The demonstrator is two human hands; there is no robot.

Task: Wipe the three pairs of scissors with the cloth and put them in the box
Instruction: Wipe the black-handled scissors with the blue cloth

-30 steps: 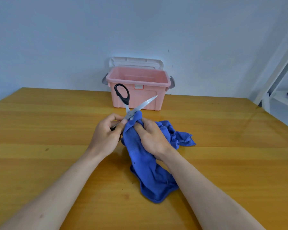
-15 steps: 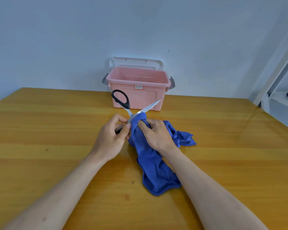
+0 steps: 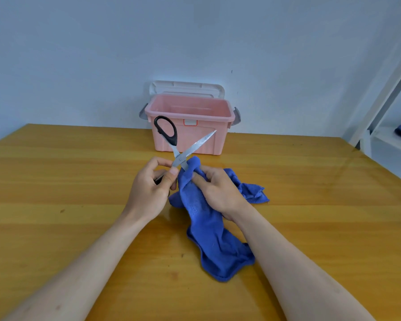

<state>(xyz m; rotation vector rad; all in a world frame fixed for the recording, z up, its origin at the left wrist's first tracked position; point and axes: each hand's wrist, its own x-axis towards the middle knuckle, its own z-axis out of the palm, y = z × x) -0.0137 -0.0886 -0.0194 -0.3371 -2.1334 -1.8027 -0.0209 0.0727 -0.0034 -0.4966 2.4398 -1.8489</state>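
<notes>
gripped open, scissors (image 3: 183, 152): black loops, dull blades.

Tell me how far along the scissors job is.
Done: nothing certain; the box stands open, its contents hidden from here. In hand: the left hand holds open scissors while the right hand presses the cloth around one blade. Left: finish wiping, then box them. No other scissors in view.

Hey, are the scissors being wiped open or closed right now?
Open. The scissors form an X: one bare blade points up right, the other goes into the blue cloth, and one black handle loop stands up left.
</notes>
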